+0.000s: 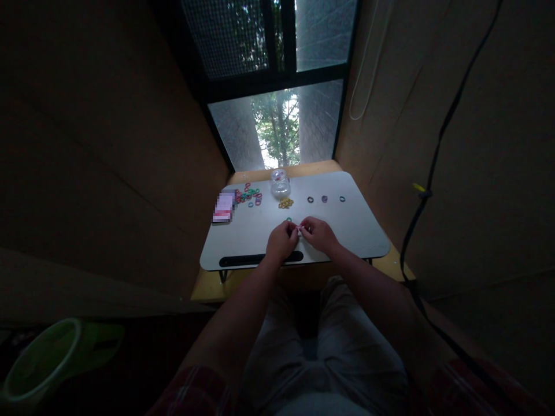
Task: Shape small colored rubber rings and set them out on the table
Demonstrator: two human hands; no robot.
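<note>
My left hand (281, 239) and my right hand (319, 233) meet above the front middle of a white lap table (347, 231). Both are closed in a pinch on a small pinkish item (299, 227), too small and partly hidden to tell its exact kind. Just beyond my left fingertips lies a small green ring (289, 219). Farther back is a little heap of yellow rings (285, 203), in front of a clear jar (280, 186). To the right, a dark ring (310, 199), a purple clump (325, 199) and a green ring (342, 199) lie in a row.
Several red, green and purple rings (248, 196) are heaped at the back left, beside a blurred-out phone-like object (224, 206). A black slot (240, 261) runs along the front edge. A dark cord (437, 144) hangs at right; a green basket (47, 358) stands lower left.
</note>
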